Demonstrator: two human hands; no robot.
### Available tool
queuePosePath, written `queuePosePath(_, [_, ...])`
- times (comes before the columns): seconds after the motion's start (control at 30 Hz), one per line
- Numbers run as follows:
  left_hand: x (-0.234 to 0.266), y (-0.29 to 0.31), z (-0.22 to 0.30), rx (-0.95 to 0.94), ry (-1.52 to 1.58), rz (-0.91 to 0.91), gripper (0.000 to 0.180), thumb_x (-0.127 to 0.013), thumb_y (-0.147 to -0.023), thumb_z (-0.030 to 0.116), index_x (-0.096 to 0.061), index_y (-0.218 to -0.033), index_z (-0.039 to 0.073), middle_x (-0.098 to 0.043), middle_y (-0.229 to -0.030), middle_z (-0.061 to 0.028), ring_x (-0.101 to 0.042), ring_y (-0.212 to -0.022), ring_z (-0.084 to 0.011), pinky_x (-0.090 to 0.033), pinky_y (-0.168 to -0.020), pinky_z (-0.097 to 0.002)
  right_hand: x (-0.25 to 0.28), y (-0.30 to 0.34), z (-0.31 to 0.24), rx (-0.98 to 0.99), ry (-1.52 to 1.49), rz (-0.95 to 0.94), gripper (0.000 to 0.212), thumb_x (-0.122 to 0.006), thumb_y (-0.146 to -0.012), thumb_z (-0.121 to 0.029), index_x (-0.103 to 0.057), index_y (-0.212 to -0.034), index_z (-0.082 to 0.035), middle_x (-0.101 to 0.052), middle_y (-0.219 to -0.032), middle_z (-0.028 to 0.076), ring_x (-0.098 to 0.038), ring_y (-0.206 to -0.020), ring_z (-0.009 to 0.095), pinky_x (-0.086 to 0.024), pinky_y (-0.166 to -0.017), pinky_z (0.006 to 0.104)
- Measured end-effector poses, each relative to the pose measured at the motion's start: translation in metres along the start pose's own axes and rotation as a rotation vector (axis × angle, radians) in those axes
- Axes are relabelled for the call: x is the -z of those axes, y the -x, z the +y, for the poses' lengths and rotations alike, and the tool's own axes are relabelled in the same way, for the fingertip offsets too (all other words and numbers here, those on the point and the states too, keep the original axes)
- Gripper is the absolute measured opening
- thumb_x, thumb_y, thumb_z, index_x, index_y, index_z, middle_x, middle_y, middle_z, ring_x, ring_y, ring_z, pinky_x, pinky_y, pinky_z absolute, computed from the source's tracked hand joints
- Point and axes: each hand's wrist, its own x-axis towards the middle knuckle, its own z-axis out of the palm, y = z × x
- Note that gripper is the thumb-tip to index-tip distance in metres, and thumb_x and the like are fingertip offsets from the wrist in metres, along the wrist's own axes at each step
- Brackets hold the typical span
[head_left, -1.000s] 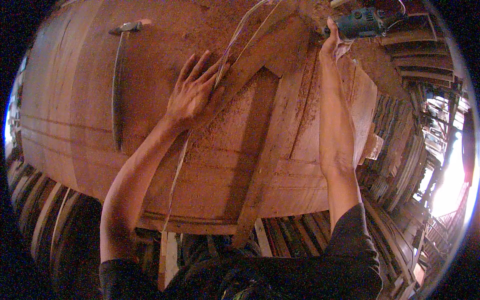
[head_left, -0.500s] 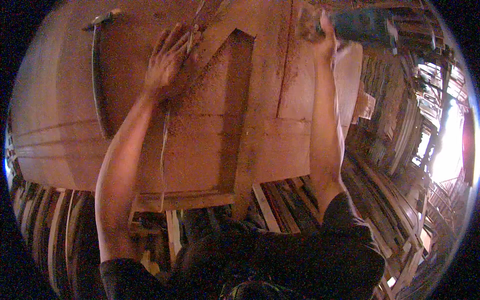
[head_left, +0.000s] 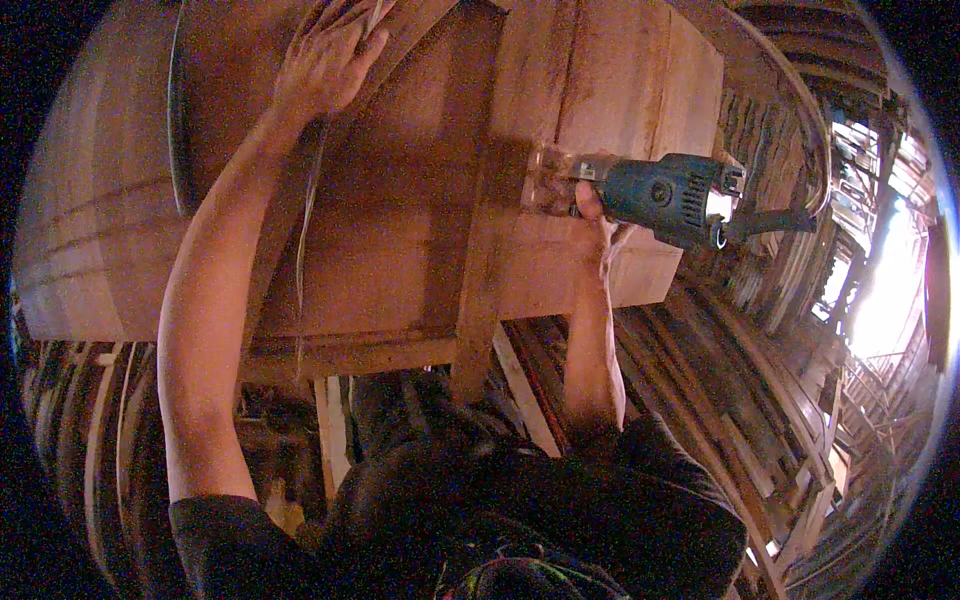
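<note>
Power tool (head_left: pixel 660 195): matt, plastic-looking housing (head_left: pixel 650 190), metal-looking nose (head_left: pixel 594 169). Panel (head_left: pixel 390 200): wood, fairly smooth. Shirt (head_left: pixel 560 500): matt cloth.

Dark slender handle (head_left: pixel 175 110) at upper left, long wooden planks (head_left: pixel 705 370) at lower right, bright opening (head_left: pixel 888 290) at far right

the right hand (head_left: pixel 592 232) grips 1 dark power tool (head_left: pixel 665 195) by a wooden panel (head_left: pixel 640 90); the left hand (head_left: pixel 325 68) touches a pale strip (head_left: pixel 308 215).
</note>
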Motion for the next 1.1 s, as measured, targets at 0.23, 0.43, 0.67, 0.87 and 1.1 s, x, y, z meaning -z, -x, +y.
queuePosePath(0.23, [-0.002,-0.011,-0.007,-0.059,-0.071,-0.126,0.043,-0.044,-0.107,0.029,-0.055,-0.146,0.014,-0.055,-0.139,-0.0167,-0.051,-0.125,-0.036,-0.04,-0.107,-0.0504,0.007,-0.007,0.01,-0.013,-0.033,-0.045,0.061,-0.081,-0.083,-0.025,-0.058,-0.135,-0.003,-0.064,-0.128,0.007,-0.06,-0.117,0.023,-0.047,-0.106,0.0401])
queuePosePath(0.43, [0.06,-0.042,0.015,0.26,0.192,-0.284,0.055,-0.031,-0.112,0.039,-0.043,-0.154,0.006,-0.03,-0.167,-0.0094,-0.017,-0.158,-0.0288,-0.007,-0.131,-0.0474,0.0,-0.011,0.012,-0.047,-0.08,-0.088,0.059,-0.078,-0.085,-0.024,-0.058,-0.137,-0.003,-0.064,-0.129,0.007,-0.06,-0.12,0.023,-0.045,-0.108,0.0406])
queuePosePath(0.67, [0.062,-0.046,0.011,0.271,0.135,-0.263,0.054,-0.035,-0.111,0.038,-0.045,-0.153,0.005,-0.032,-0.166,-0.009,-0.018,-0.157,-0.0287,-0.01,-0.13,-0.0471,-0.01,-0.021,0.0,-0.029,-0.104,-0.116,0.058,-0.076,-0.087,-0.023,-0.057,-0.138,-0.003,-0.064,-0.131,0.007,-0.059,-0.123,0.024,-0.044,-0.111,0.0412])
queuePosePath(0.87, [0.046,-0.039,0.012,0.2,0.161,-0.135,0.05,-0.04,-0.11,0.035,-0.052,-0.147,0.003,-0.04,-0.162,-0.0109,-0.025,-0.155,-0.0303,-0.014,-0.129,-0.0479,0.084,-0.061,0.051,-0.31,-0.343,-0.151,0.059,-0.072,-0.089,-0.02,-0.055,-0.142,-0.002,-0.062,-0.136,0.009,-0.056,-0.129,0.025,-0.039,-0.117,0.0423])
queuePosePath(1.1, [0.035,-0.021,0.012,0.029,0.051,0.128,0.043,-0.05,-0.107,0.027,-0.06,-0.139,0.001,-0.052,-0.152,-0.0135,-0.04,-0.148,-0.0331,-0.027,-0.124,-0.0501,0.043,-0.031,0.043,-0.203,-0.248,-0.15,0.058,-0.074,-0.088,-0.021,-0.056,-0.14,-0.003,-0.062,-0.135,0.008,-0.056,-0.128,0.024,-0.04,-0.115,0.0422])
